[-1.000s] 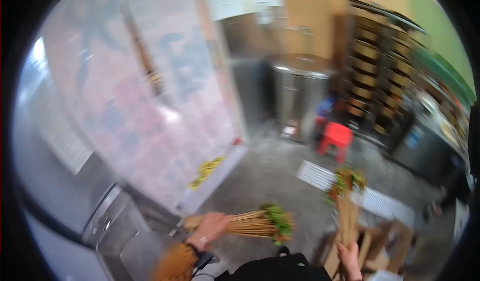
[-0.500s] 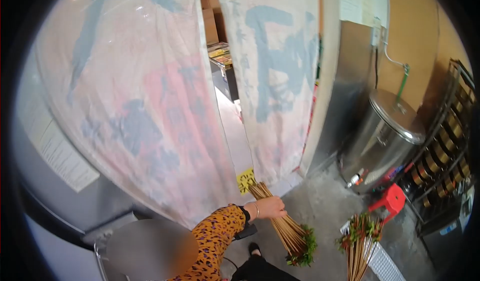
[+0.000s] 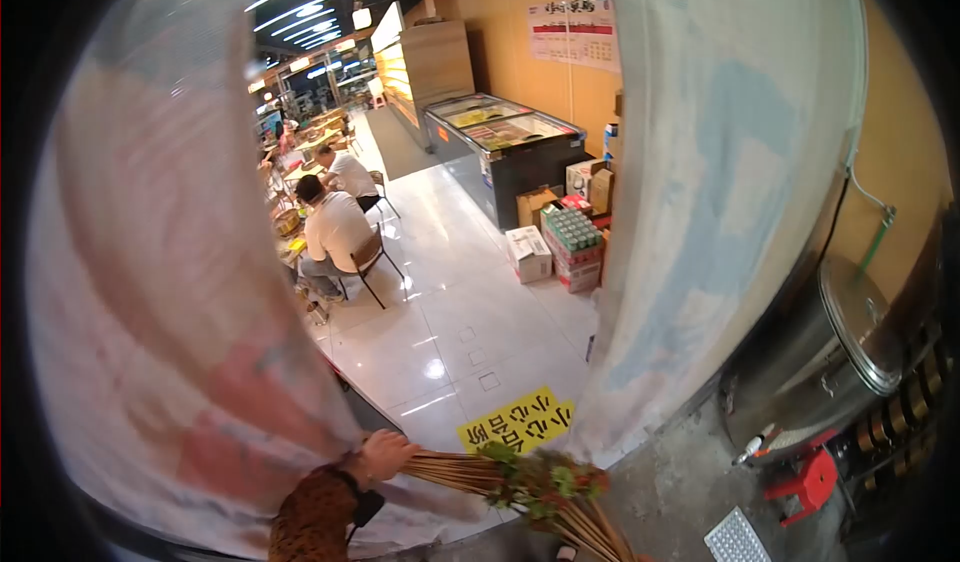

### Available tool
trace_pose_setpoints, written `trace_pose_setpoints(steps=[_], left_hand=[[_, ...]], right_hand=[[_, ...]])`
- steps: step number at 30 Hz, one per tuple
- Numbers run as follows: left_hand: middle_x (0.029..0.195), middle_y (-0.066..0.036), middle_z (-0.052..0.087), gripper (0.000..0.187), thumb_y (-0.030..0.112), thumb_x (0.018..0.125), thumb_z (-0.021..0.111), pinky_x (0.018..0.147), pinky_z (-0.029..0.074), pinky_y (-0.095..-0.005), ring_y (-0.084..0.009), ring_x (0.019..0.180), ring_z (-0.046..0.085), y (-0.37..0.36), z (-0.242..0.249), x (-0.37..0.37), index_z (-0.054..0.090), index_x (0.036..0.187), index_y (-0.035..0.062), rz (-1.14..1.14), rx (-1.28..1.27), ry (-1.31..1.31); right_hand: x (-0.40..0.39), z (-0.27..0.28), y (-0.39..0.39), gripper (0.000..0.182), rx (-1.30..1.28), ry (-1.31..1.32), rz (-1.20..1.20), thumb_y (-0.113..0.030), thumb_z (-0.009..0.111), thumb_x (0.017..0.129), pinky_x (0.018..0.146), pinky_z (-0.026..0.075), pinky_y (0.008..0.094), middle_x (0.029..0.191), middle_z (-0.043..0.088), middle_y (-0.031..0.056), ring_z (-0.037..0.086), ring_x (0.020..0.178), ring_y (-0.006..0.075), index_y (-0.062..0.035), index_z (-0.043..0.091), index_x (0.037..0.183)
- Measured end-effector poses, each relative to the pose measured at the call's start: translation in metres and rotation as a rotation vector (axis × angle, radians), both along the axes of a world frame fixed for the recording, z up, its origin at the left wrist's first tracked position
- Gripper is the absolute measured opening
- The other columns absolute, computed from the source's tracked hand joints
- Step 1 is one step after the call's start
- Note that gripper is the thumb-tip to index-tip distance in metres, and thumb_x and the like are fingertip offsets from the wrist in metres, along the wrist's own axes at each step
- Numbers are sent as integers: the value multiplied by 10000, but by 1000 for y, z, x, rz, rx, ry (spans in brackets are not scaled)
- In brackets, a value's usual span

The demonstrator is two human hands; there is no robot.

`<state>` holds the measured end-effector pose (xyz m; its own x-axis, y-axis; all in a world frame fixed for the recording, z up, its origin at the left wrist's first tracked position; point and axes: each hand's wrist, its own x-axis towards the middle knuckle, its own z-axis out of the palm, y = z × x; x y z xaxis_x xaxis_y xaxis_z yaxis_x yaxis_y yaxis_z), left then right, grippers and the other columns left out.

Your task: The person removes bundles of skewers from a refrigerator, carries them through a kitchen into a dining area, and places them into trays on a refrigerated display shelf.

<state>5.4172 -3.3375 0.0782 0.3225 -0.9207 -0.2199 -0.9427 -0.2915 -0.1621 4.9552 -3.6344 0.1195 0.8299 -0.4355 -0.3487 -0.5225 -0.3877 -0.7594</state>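
Note:
My left hand (image 3: 385, 454), its arm in a dark patterned sleeve, is closed around the bare stick ends of a bundle of wooden skewers (image 3: 455, 470). The skewers point right, and green and reddish leafy food covers their far ends. A second bundle of skewers (image 3: 597, 534) runs down to the lower edge, its leafy top against the first. Whatever holds this second bundle lies outside the view, and so does my right hand. My left hand is at the edge of the left cloth curtain panel (image 3: 190, 312), which bulges beside it.
The right curtain panel (image 3: 690, 212) hangs across the gap. A yellow floor sign (image 3: 520, 420) marks the doorway. Beyond are boxes (image 3: 528, 254), a chest freezer (image 3: 530, 167) and seated people (image 3: 335, 227). A steel drum (image 3: 800, 372) and red stool (image 3: 808, 487) stand at right.
The curtain panels have parted, showing the dining room. My left hand has moved left with its skewers, now lying nearly level. The second bundle has come left, against the first.

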Motion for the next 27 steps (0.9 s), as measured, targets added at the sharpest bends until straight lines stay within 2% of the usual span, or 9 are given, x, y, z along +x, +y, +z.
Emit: trace_pose_setpoints(steps=[6, 8, 10, 12, 13, 15, 17, 22, 27], left_hand=[[860, -59, 599, 303, 110, 739, 567, 751, 416, -390, -249, 885, 586, 68, 38, 28, 577, 1034, 178, 495, -104, 59], [853, -86, 608, 275, 105, 735, 567, 702, 426, -425, -286, 860, 590, 77, 44, 33, 583, 999, 180, 686, -116, 29], [857, -92, 611, 289, 95, 718, 578, 687, 428, -437, -303, 855, 588, 87, 42, 38, 578, 997, 172, 781, -177, 21], [870, -105, 614, 350, 58, 674, 598, 684, 434, -446, -331, 851, 582, 94, 41, 33, 570, 1009, 156, 934, -252, 20], [878, -112, 612, 396, 33, 646, 607, 694, 438, -443, -341, 852, 577, 93, 39, 29, 566, 1023, 148, 1024, -256, 38], [897, -132, 611, 474, -17, 602, 604, 727, 449, -440, -350, 864, 575, 81, 48, 21, 555, 1051, 126, 1078, -436, 28], [942, -146, 612, 511, -38, 590, 591, 763, 458, -436, -358, 903, 572, 89, 40, 20, 547, 1078, 106, 1170, -476, 125], [994, -144, 624, 543, -7, 589, 628, 808, 472, -406, -341, 955, 589, 52, 22, 34, 537, 1111, 113, 1533, -531, 131], [1075, -170, 620, 681, 76, 587, 701, 889, 458, -395, -349, 1023, 580, 18, -59, 75, 490, 1233, 131, 1832, -532, 289]], right_hand=[[213, 27, -34, 345, 182, -286, 328, -222, 621, 851, 695, 483, 335, 848, 653, 148, 623, 787, 253, 3, 574, 1107], [278, -13, -53, 313, -46, -376, 330, -182, 702, 774, 519, 458, 321, 681, 611, 109, 572, 577, 187, -12, 580, 1007], [321, -45, -97, 373, -1, -360, 327, -236, 708, 767, 590, 483, 343, 739, 631, 155, 595, 644, 217, -9, 579, 1033], [348, 26, -133, 305, 251, -197, 223, -191, 684, 792, 583, 485, 343, 839, 627, 100, 592, 686, 176, -1, 581, 1006], [355, 20, -155, 284, 309, -361, 133, -169, 675, 799, 621, 488, 341, 859, 615, 76, 587, 711, 167, 11, 577, 994], [373, 24, -204, 355, -168, -229, 74, -159, 663, 791, 762, 474, 341, 909, 631, 161, 613, 842, 259, 24, 550, 1074], [392, 50, -223, 363, -105, -133, -37, -153, 665, 778, 802, 464, 351, 966, 636, 183, 611, 901, 276, 21, 558, 1077], [426, 10, -278, 268, -58, 19, -235, -142, 640, 802, 483, 439, 276, 696, 575, 51, 538, 528, 130, -9, 549, 1017], [478, -38, -278, 156, 130, -71, -322, -125, 606, 831, 372, 344, 241, 580, 467, -8, 429, 417, 81, -32, 524, 925]])
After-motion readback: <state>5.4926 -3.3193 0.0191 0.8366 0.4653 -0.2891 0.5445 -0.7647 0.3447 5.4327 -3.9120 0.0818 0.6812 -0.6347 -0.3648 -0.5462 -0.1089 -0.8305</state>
